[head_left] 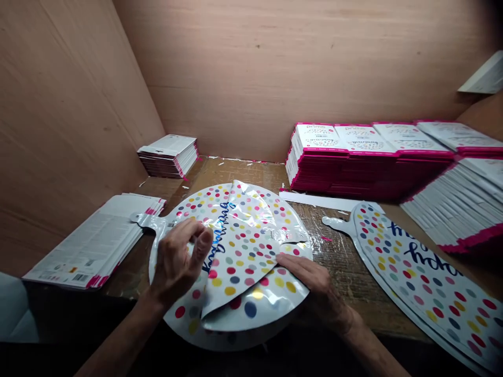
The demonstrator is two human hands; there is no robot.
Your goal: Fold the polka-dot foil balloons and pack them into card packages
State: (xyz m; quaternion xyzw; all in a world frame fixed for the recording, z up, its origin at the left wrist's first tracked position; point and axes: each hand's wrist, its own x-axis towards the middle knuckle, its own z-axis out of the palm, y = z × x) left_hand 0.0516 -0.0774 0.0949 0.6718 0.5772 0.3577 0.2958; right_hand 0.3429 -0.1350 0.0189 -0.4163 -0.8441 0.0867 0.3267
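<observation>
A round foil balloon (243, 251), white with coloured dots and blue lettering, lies flat in front of me on top of another. One side of it is folded over into a wedge, and its tail points right. My right hand (308, 275) rests with fingers stretched out on the folded edge at the right. Above the left part of the balloon, my left hand (181, 256) is raised with curled fingers and the thumb close to them; nothing shows in it. A balloon tail (147, 220) sticks out to the left, over a stack of printed cards (94, 238).
More dotted balloons (424, 277) lie in a pile at the right. Behind them stand stacked pink-edged packages (365, 152) and leaning ones (451, 204). A small card stack (168, 154) sits at the back left. Wooden panels (255, 73) enclose the brown worktop (334, 256); a white strip (326, 201) lies on it.
</observation>
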